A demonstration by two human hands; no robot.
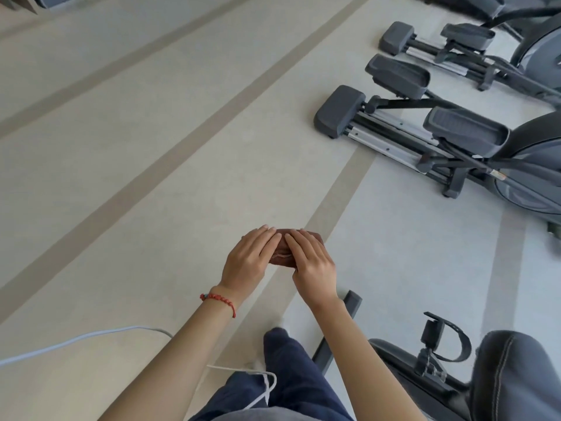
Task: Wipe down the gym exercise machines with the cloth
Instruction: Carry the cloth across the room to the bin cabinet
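Both hands meet in front of the person, above the pale striped floor [151, 147]: the left hand [247, 259] and right hand [312, 265] hold a folded reddish-brown cloth [314, 237] between them, fingers laid nearly straight over it; whether the thumbs pinch underneath is hidden. Two elliptical trainers [425, 129] stand well apart at upper right. An exercise-bike seat [516, 378] and strapped pedal [440, 338] sit at lower right, beside the right forearm. A white cable [76, 340] trails left.

- Cloth [315, 238] held mid-frame btwn both hands; left hand [249, 259] on its left side, right hand [312, 262] on its right, fingertips nearly touching on top.
- Two elliptical trainers at right: nearer one [425, 135] beyond hands, second [473, 53] behind it.
- Exercise bike [449, 369] lower right, beside person's leg [288, 375].
- Cable [76, 340] on floor [151, 147], lower left.
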